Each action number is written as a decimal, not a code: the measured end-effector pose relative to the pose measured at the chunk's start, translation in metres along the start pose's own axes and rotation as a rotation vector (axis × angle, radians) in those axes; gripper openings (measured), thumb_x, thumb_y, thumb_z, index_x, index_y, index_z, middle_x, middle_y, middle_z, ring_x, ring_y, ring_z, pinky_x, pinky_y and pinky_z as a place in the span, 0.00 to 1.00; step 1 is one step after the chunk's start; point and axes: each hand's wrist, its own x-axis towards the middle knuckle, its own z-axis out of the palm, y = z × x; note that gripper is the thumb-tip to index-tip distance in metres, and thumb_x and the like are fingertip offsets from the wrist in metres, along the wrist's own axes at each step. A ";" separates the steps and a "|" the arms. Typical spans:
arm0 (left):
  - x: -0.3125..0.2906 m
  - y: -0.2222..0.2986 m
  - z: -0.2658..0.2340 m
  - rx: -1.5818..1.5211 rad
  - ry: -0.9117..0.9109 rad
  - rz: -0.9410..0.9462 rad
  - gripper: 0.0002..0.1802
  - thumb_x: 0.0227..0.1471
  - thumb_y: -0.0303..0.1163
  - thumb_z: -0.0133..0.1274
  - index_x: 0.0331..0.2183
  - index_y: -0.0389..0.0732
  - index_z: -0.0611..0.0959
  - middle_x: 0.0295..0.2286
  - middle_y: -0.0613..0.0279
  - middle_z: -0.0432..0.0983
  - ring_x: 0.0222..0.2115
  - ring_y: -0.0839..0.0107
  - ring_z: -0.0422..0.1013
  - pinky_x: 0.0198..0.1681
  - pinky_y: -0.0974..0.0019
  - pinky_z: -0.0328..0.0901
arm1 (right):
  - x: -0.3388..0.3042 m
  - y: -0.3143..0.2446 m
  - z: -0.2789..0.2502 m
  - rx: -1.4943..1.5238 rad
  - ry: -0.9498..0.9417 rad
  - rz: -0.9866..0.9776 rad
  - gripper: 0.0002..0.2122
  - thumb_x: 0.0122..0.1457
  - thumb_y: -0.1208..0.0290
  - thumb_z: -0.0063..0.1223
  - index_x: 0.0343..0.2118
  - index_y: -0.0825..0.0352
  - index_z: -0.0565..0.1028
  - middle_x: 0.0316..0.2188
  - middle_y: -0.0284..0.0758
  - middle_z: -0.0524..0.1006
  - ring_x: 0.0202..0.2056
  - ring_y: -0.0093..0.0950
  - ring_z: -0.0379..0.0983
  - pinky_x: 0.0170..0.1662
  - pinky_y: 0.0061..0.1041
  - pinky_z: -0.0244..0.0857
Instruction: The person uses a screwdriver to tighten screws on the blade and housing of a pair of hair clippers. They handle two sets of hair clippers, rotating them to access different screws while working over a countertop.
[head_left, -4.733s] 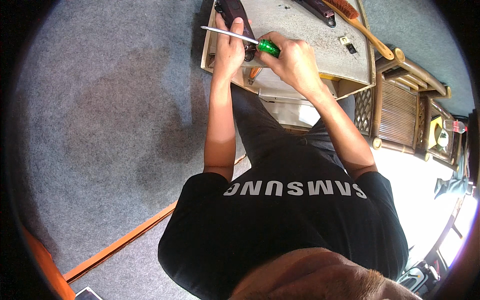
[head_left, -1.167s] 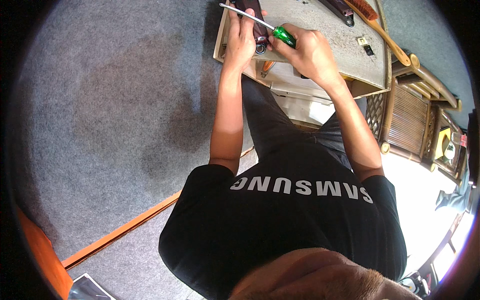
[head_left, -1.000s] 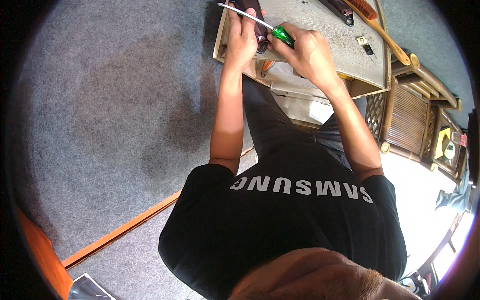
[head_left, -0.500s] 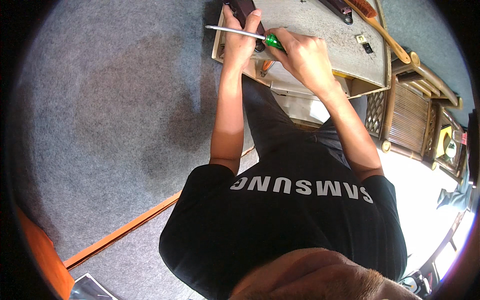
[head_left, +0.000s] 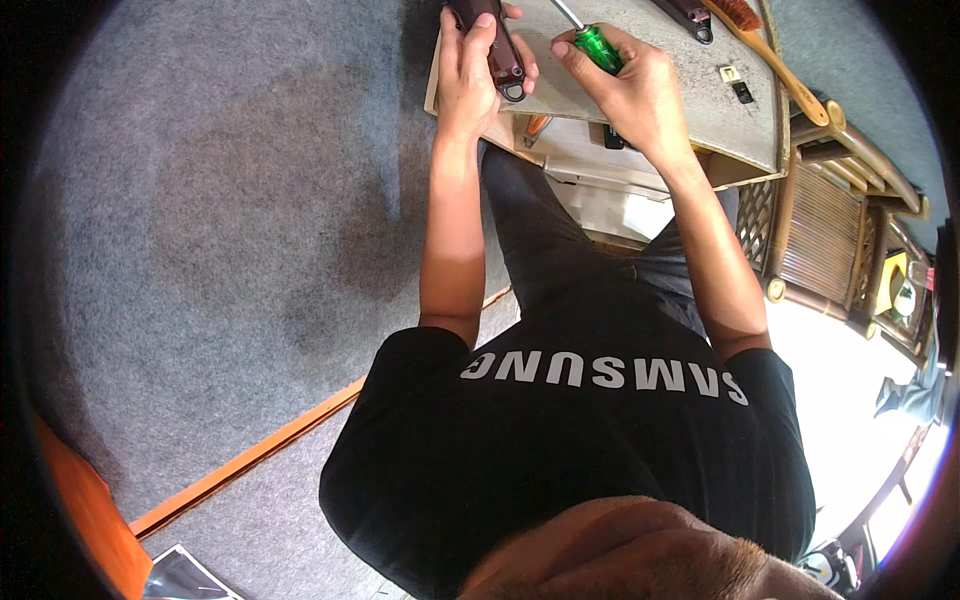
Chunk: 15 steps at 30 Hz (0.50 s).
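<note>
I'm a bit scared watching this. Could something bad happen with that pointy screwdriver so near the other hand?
Maybe. The right hand aims the green-handled screwdriver toward the dark red device gripped by the left hand. If the tip slips, it might poke those fingers. The device is held in the hand, not laid flat on the small table, so it could twist or drop.

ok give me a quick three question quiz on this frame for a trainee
1. True or false: the left hand holds the dark maroon clipper-like device.
2. Which tool does the right hand grip? A) wooden-handled brush B) green-handled screwdriver C) pliers
3. What surface are both hands working over?

Key
1. True: its fingers wrap the device at the board's left edge.
2. B: the green-handled screwdriver, shaft pointing up and away.
3. A grey work board resting over the person's lap, with a wooden-handled brush lying at its far right.
</note>
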 end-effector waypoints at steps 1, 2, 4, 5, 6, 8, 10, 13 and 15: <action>0.000 0.001 0.001 -0.011 0.007 0.007 0.15 0.69 0.39 0.43 0.49 0.38 0.67 0.43 0.53 0.75 0.21 0.68 0.73 0.19 0.65 0.68 | 0.000 0.001 0.000 -0.016 -0.016 -0.010 0.15 0.59 0.57 0.63 0.33 0.67 0.81 0.20 0.45 0.78 0.24 0.40 0.79 0.32 0.36 0.70; 0.000 0.001 0.002 -0.011 0.007 0.007 0.15 0.69 0.39 0.43 0.49 0.38 0.67 0.43 0.53 0.75 0.21 0.68 0.73 0.19 0.65 0.68 | 0.000 0.002 0.000 -0.033 -0.032 -0.020 0.14 0.59 0.58 0.63 0.33 0.67 0.81 0.20 0.45 0.78 0.24 0.40 0.79 0.32 0.36 0.70; 0.000 0.000 0.002 -0.003 0.002 0.017 0.16 0.69 0.40 0.43 0.49 0.38 0.67 0.43 0.53 0.75 0.20 0.68 0.73 0.18 0.65 0.68 | 0.000 0.001 -0.001 -0.054 -0.041 -0.022 0.14 0.60 0.58 0.63 0.32 0.67 0.81 0.20 0.45 0.77 0.24 0.41 0.79 0.32 0.36 0.70; 0.001 -0.002 -0.001 -0.003 0.003 0.016 0.16 0.69 0.40 0.43 0.49 0.38 0.67 0.43 0.53 0.75 0.20 0.68 0.73 0.18 0.65 0.68 | 0.000 0.000 -0.001 -0.075 -0.050 -0.024 0.14 0.60 0.58 0.63 0.32 0.66 0.81 0.20 0.46 0.77 0.24 0.42 0.79 0.32 0.37 0.70; 0.003 -0.006 -0.007 -0.004 -0.027 0.021 0.16 0.69 0.40 0.43 0.49 0.38 0.67 0.42 0.53 0.76 0.20 0.68 0.73 0.18 0.65 0.68 | -0.001 0.001 -0.001 -0.075 -0.051 -0.024 0.14 0.60 0.58 0.63 0.32 0.66 0.81 0.20 0.46 0.77 0.24 0.42 0.79 0.32 0.37 0.70; 0.003 -0.010 -0.011 -0.005 -0.056 0.024 0.15 0.69 0.39 0.43 0.48 0.38 0.67 0.40 0.53 0.76 0.20 0.67 0.73 0.18 0.65 0.68 | -0.002 0.004 0.000 -0.058 -0.109 -0.019 0.14 0.60 0.58 0.63 0.32 0.66 0.81 0.20 0.45 0.77 0.24 0.43 0.79 0.32 0.37 0.70; 0.002 -0.012 -0.013 0.032 -0.044 -0.022 0.14 0.69 0.36 0.44 0.49 0.39 0.67 0.37 0.53 0.77 0.20 0.68 0.74 0.18 0.65 0.69 | -0.002 0.002 -0.001 -0.061 -0.122 -0.032 0.14 0.60 0.57 0.63 0.32 0.65 0.81 0.20 0.45 0.77 0.24 0.43 0.79 0.32 0.37 0.70; 0.001 -0.011 -0.002 0.029 0.012 0.039 0.13 0.68 0.32 0.44 0.51 0.39 0.65 0.38 0.53 0.77 0.20 0.69 0.75 0.18 0.65 0.70 | -0.002 0.009 0.001 -0.053 -0.125 -0.079 0.14 0.59 0.57 0.64 0.32 0.65 0.82 0.20 0.44 0.77 0.24 0.43 0.79 0.32 0.37 0.70; 0.004 -0.017 -0.012 0.034 -0.028 0.022 0.13 0.69 0.31 0.44 0.51 0.39 0.65 0.40 0.52 0.77 0.20 0.69 0.75 0.19 0.66 0.71 | -0.002 0.012 0.002 -0.038 -0.120 -0.114 0.14 0.59 0.57 0.64 0.32 0.64 0.82 0.20 0.44 0.77 0.24 0.43 0.79 0.32 0.37 0.70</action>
